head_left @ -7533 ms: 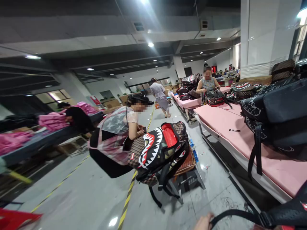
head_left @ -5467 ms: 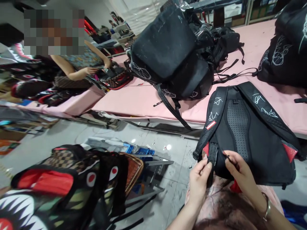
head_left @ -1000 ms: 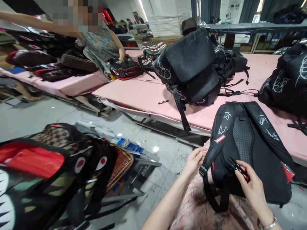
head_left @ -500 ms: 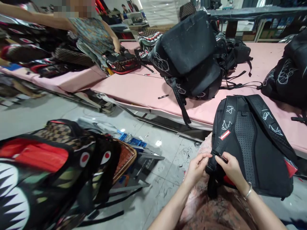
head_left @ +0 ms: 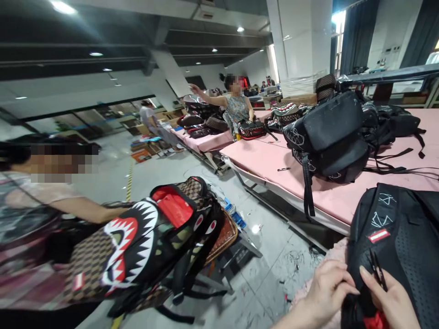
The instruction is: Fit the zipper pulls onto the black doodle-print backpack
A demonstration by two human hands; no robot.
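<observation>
The pink-covered table point(head_left: 254, 157) runs along the far side; its smooth cover probably spares the bags from scuffs. On it, the black bags point(head_left: 331, 132) lie piled and tilted on one another, likely to save space, one strap dangling over the near edge. Away to the left, the shark-face backpack point(head_left: 137, 242) appears to lean across a brown stool point(head_left: 222, 235), which seems to keep it off the floor; a co-worker's arm point(head_left: 89, 210) reaches to its far side.

At lower right, the black backpack point(head_left: 380, 228) lies over the person's patterned clothing point(head_left: 310, 281), strap side up, seemingly so that the lap carries it and both hands are spare. The left hand point(head_left: 331, 285) has its fingertips close together at the bag's near edge, perhaps steadying it; whether they pinch anything I cannot tell. The right hand point(head_left: 394, 297) holds black snips point(head_left: 376, 267), blades slightly parted and pointing up, a grip that keeps the tips off the cloth while thumb and finger work low. Beneath it shows a red patch point(head_left: 375, 320). A small dark tool point(head_left: 284, 169) lies alone on the table.
</observation>
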